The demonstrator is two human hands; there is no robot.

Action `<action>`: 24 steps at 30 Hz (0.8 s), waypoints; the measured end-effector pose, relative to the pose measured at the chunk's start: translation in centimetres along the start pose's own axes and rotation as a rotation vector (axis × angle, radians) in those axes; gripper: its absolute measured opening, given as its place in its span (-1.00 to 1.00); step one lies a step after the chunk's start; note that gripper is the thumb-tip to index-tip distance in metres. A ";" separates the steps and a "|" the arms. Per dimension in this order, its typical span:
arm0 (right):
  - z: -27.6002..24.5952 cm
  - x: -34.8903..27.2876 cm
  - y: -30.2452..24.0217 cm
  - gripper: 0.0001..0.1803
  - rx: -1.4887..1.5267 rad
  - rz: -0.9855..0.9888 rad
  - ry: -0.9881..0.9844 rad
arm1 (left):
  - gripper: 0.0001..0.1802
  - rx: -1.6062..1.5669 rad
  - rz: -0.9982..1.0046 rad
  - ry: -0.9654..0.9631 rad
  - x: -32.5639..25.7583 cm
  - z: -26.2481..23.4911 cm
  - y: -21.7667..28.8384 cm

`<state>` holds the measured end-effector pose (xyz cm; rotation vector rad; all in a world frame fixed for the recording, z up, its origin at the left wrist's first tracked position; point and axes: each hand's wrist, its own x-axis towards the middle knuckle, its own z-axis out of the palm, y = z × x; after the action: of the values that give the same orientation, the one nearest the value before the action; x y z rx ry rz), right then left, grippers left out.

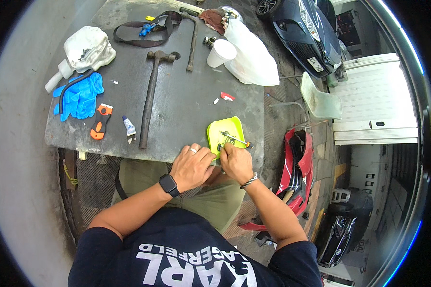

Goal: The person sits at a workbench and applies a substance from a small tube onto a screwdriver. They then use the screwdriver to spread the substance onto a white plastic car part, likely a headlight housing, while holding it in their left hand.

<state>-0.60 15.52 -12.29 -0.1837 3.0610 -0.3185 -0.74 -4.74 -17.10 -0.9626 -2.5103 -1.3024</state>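
Observation:
A small yellow-green tray [213, 128] lies near the table's right front corner. In it are a screwdriver [237, 139] with a dark and orange handle and a coil spring [230, 137]. My right hand [237, 162] is closed at the tray's near side, fingers pinched down beside a small dark part [219, 147]. My left hand [192, 165], wearing a ring and a watch, bends over the table's front edge, its fingertips at the tray's near left corner. Its fingers are curled together. What either hand grips is hidden under the fingers.
On the dark table [187, 103] lie a hammer [151, 95], a metal bar tool [193, 43], an orange scraper [101, 122], a small tube [129, 125], blue gloves [83, 98], a black strap [134, 43] and a white cup [221, 53]. A red bumper [301, 167] is right of the table.

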 end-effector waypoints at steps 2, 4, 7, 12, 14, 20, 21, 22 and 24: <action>0.2 0.0 -0.2 -0.73 -0.008 -0.011 0.014 | -0.65 0.005 -0.001 0.000 -0.1 0.1 0.0; -0.2 0.1 -0.1 -0.74 -0.008 -0.015 -0.018 | -0.65 0.011 0.000 -0.005 -0.1 0.1 0.0; -0.7 0.2 0.0 -0.75 -0.049 -0.017 -0.071 | -0.64 0.012 -0.002 -0.015 0.0 -0.1 0.1; -1.2 0.0 0.3 -0.76 -0.159 -0.219 -0.081 | -0.64 -0.008 0.001 -0.014 0.1 -0.3 0.1; -1.7 0.1 -0.4 -0.77 -0.158 -0.192 -0.085 | -0.64 -0.018 -0.003 -0.014 0.1 -0.3 0.0; -0.9 0.0 -0.1 -0.75 -0.098 -0.018 -0.072 | -0.63 -0.022 -0.003 -0.008 0.0 -0.3 0.0; -0.8 0.0 -0.1 -0.76 -0.080 -0.005 -0.064 | -0.62 -0.023 -0.006 -0.016 0.0 -0.3 0.0; -0.6 0.0 0.0 -0.76 -0.063 0.010 -0.056 | -0.62 -0.024 -0.009 -0.023 0.0 -0.4 0.1; -0.3 -0.1 0.0 -0.76 -0.039 0.044 -0.044 | -0.61 -0.026 -0.012 -0.034 0.0 -0.5 0.1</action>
<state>-0.56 15.56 -12.01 -0.1227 3.0247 -0.2497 -0.76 -5.09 -16.75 -0.9850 -2.5347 -1.3368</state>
